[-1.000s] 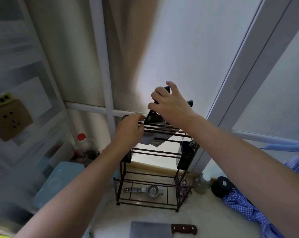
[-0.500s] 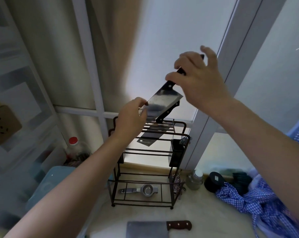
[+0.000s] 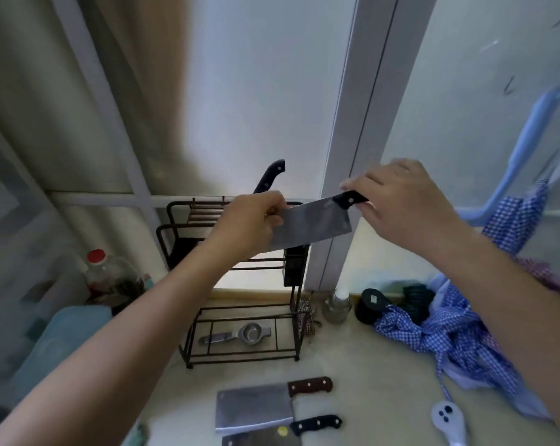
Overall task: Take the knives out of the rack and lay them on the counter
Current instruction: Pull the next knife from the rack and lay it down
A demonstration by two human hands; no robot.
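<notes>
Steel-grey blade and black handle on the cleaver (image 3: 314,225) at centre of the frame. Dark brown wire on the rack (image 3: 240,284) below it. Reddish-brown handle on the lying cleaver (image 3: 256,407) at lower centre; black handle on the second lying knife (image 3: 315,424) beneath. Blue-and-white check on the cloth (image 3: 449,336) at lower right. Red cap on the clear bottle (image 3: 106,272) at left. Pale beige on the counter (image 3: 368,381).

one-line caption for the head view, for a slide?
Both hands hold a black-handled cleaver above the rack: right hand at the handle, left hand on the blade; two cleavers already on the counter.
</notes>
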